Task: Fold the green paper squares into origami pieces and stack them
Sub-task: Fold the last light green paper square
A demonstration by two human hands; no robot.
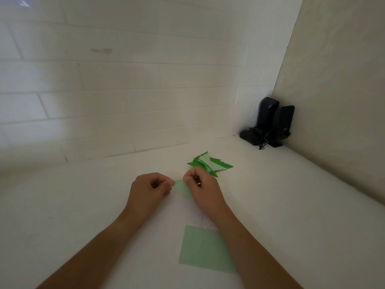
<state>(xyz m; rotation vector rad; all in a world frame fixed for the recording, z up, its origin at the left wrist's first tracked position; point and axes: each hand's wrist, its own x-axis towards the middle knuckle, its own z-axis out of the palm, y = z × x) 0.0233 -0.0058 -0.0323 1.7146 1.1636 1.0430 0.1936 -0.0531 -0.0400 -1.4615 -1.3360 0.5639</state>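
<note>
1. The left hand (149, 189) and right hand (201, 187) meet over the middle of the white counter (83, 205), each with fingers curled, pinching one small green paper piece (180, 186) between them.
2. Only a pale green sliver of that piece shows between the two hands; its visible part runs from upper left to lower right, with the rest hidden behind the right hand. Its fold state cannot be told.
3. Just beyond the right hand lies a stack of folded green pieces (209, 164): flat, sharp-cornered triangular shapes, dark green and pale green faces mixed, points splayed outward. The stack's long axis runs left to right.
4. A flat, unfolded green paper square (201, 247) lies near the viewer between the forearms, its right edge under the right forearm.
5. The counter surface is matte white, with fine dark specks just above the square.
6. Two black desktop speakers (268, 122) stand upright in the far right corner, cable bundled, well apart from the papers.
7. A white tiled wall (125, 80) bounds the far edge; open counter lies left of the hands.
</note>
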